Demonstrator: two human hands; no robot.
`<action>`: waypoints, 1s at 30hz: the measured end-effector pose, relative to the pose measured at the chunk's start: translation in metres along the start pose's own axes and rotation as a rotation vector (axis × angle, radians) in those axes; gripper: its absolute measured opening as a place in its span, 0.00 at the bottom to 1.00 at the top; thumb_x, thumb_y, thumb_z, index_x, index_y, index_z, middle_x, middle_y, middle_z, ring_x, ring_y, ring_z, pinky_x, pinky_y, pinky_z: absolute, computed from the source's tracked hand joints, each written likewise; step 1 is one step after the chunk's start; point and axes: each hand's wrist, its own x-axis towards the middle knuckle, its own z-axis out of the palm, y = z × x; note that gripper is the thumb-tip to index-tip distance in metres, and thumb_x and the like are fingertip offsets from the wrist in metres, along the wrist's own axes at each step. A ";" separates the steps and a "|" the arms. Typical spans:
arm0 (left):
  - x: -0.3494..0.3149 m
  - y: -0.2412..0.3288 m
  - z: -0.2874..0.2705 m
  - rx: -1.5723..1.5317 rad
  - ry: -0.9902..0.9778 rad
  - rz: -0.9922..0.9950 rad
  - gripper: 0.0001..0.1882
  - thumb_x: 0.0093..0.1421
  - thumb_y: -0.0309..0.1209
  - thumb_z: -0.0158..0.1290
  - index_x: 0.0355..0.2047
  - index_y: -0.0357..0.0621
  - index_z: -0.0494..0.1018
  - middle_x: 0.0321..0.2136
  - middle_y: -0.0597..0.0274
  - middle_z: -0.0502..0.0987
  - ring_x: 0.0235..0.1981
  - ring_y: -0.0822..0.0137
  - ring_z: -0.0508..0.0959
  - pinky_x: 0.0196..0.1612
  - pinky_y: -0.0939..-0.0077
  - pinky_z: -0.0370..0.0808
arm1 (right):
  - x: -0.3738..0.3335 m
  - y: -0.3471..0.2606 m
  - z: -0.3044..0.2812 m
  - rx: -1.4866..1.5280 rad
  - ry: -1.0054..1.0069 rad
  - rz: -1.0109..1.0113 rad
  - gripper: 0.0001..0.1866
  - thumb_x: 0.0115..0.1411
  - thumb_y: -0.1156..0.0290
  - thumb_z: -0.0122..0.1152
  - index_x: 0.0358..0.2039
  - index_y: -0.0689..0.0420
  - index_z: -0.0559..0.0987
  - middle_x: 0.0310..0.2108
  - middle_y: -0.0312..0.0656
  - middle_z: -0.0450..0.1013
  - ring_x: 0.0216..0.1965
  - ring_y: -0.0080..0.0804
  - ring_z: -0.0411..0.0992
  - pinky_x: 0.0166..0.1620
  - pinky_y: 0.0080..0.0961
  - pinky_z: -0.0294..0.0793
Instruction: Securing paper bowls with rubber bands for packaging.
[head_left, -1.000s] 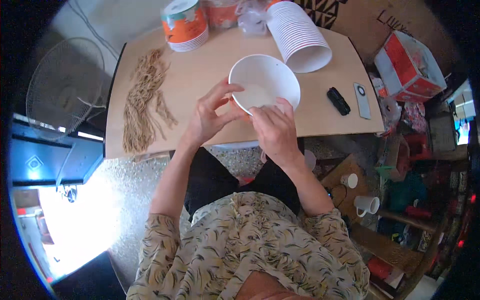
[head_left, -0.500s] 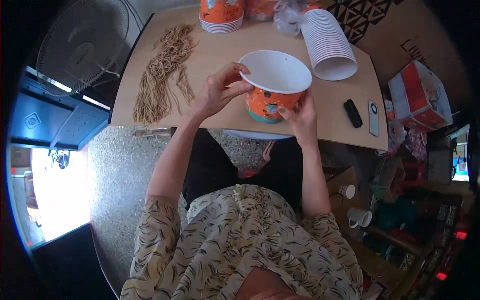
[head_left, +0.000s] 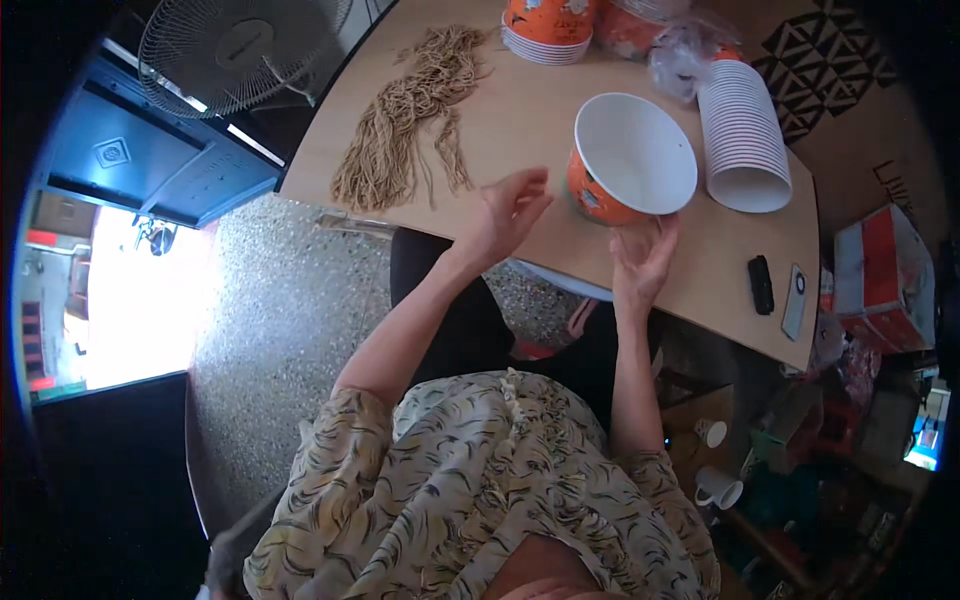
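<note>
We see a round tub (head_left: 637,150), orange outside with a plain white inside, above the near part of the desk (head_left: 530,120), its mouth facing up and toward us. We cannot tell whether its base rests fully on the desk.

The left hand (head_left: 508,215) is apart from the tub, just to its left, with thumb and fingers spread and loosely curled around nothing. The right hand (head_left: 645,258) is at the tub's near side, its fingers reaching up under the rim; part of them is hidden, so we cannot tell whether they grip the wall or only touch it.

To the left of the tub we see a loose bundle of tan strands (head_left: 405,120) spread over the desk, with a smaller tuft just beside it. Near the far edge stands a stack of orange tubs (head_left: 548,32), and next to it lies a crumpled clear plastic bag (head_left: 683,62). To the right of the tub, a long nested stack of white tubs (head_left: 745,130) lies on its side, open end toward us. Near the desk's right edge we find a small black object (head_left: 761,285) and, beside it, a flat pale object (head_left: 794,303).

Beyond the desk, we notice a wire-caged fan (head_left: 245,50) at the left, a red and white box (head_left: 880,280) at the right, and a white mug (head_left: 718,488) lower down.
</note>
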 end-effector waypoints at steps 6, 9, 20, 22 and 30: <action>-0.050 0.004 -0.066 0.310 0.165 -0.131 0.08 0.61 0.25 0.58 0.40 0.36 0.79 0.31 0.55 0.82 0.32 0.67 0.83 0.37 0.73 0.80 | -0.010 0.036 -0.018 0.078 -0.035 0.136 0.31 0.61 0.80 0.61 0.63 0.65 0.62 0.60 0.47 0.65 0.59 0.35 0.67 0.62 0.31 0.65; -0.057 -0.010 -0.089 0.478 0.318 -0.086 0.08 0.57 0.29 0.61 0.35 0.39 0.79 0.27 0.54 0.78 0.23 0.63 0.80 0.29 0.70 0.76 | -0.011 0.041 -0.017 0.044 -0.032 0.121 0.27 0.62 0.81 0.59 0.61 0.66 0.65 0.56 0.45 0.69 0.56 0.32 0.70 0.60 0.28 0.69; -0.018 -0.036 -0.098 0.722 0.426 -0.039 0.09 0.57 0.33 0.60 0.32 0.38 0.79 0.28 0.49 0.79 0.27 0.54 0.80 0.34 0.61 0.77 | -0.014 0.035 -0.016 0.060 -0.075 0.132 0.22 0.66 0.73 0.58 0.59 0.66 0.68 0.56 0.47 0.70 0.57 0.35 0.70 0.58 0.32 0.71; -0.017 -0.039 -0.098 0.705 0.424 -0.078 0.08 0.56 0.32 0.60 0.31 0.39 0.78 0.29 0.49 0.78 0.29 0.52 0.81 0.35 0.59 0.77 | -0.014 0.036 -0.016 0.015 -0.058 0.133 0.22 0.65 0.71 0.59 0.58 0.65 0.70 0.56 0.46 0.70 0.56 0.34 0.71 0.57 0.32 0.70; -0.024 -0.035 -0.092 0.793 0.372 -0.122 0.08 0.58 0.31 0.58 0.30 0.39 0.75 0.32 0.48 0.77 0.32 0.46 0.80 0.35 0.53 0.77 | -0.015 0.036 -0.018 -0.002 -0.050 0.118 0.23 0.64 0.71 0.60 0.58 0.65 0.70 0.55 0.44 0.71 0.55 0.33 0.71 0.58 0.30 0.69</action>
